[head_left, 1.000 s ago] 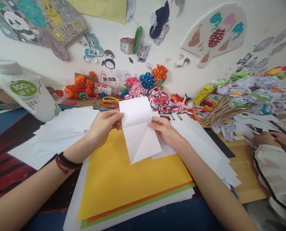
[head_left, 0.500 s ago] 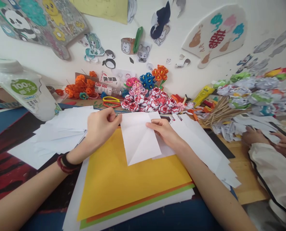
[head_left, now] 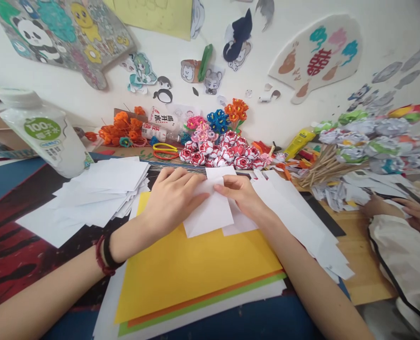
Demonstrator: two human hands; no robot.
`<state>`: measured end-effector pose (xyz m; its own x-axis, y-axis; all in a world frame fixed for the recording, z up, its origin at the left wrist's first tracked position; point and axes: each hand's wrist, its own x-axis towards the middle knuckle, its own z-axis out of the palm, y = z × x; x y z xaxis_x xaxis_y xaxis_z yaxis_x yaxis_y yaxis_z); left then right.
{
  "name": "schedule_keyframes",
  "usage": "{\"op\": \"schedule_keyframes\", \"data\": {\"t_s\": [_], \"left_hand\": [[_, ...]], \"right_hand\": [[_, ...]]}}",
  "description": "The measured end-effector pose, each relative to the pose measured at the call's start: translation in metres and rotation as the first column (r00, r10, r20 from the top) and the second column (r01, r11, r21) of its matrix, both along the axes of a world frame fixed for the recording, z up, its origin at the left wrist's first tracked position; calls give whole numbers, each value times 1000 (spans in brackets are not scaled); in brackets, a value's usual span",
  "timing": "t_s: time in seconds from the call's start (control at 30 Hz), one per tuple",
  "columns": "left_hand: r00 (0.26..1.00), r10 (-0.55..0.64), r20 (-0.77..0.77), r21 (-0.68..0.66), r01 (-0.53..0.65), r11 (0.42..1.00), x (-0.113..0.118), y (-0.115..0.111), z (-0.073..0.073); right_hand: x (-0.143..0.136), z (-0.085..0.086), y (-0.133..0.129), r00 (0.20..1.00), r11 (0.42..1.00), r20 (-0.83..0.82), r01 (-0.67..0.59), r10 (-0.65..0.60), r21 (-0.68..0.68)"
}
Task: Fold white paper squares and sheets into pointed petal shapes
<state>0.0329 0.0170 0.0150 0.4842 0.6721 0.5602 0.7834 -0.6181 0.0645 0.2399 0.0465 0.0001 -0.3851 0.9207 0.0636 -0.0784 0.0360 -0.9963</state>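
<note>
A piece of white paper (head_left: 210, 218) is held just over the yellow sheet (head_left: 196, 271), its lower part hanging toward me. My left hand (head_left: 172, 196) lies across the paper's left side, thumb in front and fingers behind, hiding that edge. At the right edge, my right hand (head_left: 242, 192) pinches the paper between thumb and forefinger. Another white sheet (head_left: 239, 227) lies partly under my right hand. Below the yellow sheet, orange, green and white sheets stick out in a stack.
Loose white papers (head_left: 100, 189) are piled on the left near a white bottle (head_left: 50, 134). More paper strips (head_left: 298, 222) lie to the right. Red-and-white paper flowers (head_left: 227, 153) stand behind. A co-worker's hands (head_left: 417, 212) and pale sleeve are at far right.
My left hand has moved right and opened out from a curled grip at the paper's top left corner to lie across its left side. The right hand keeps its pinch.
</note>
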Motion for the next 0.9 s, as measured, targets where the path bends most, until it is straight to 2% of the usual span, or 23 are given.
{"op": "schedule_keyframes", "data": {"t_s": [0.1, 0.17, 0.27, 0.33, 0.43, 0.53, 0.67, 0.77, 0.9], "left_hand": [[997, 14, 81, -13, -13, 1000, 0, -1, 1], [986, 35, 165, -65, -24, 998, 1, -2, 5], [936, 81, 344, -276, 19, 961, 1, -5, 17], [871, 135, 472, -431, 94, 897, 0, -6, 24], [775, 229, 589, -603, 233, 763, 1, -4, 27], [754, 264, 601, -682, 312, 661, 2, -2, 19], [796, 221, 563, -715, 335, 613, 4, -1, 6], [801, 177, 572, -716, 382, 584, 5, 1, 2], [766, 191, 614, -721, 446, 530, 2, 7, -1]], "right_hand": [[1, -1, 0, 1000, 999, 3, 6, -6, 41], [2, -1, 2, 998, 996, -10, 56, -55, 64], [3, -1, 6, 986, 982, -73, 156, -149, 102], [4, 1, 8, 981, 979, -103, 173, -162, 106], [5, 4, 8, 993, 990, -42, 112, -109, 87], [4, 3, 4, 991, 995, 126, -45, 34, 84], [2, 1, -1, 955, 979, 242, -193, 171, 71], [2, 0, 0, 947, 969, 251, -227, 198, 93], [8, -2, 5, 944, 969, 268, -226, 192, 100]]}}
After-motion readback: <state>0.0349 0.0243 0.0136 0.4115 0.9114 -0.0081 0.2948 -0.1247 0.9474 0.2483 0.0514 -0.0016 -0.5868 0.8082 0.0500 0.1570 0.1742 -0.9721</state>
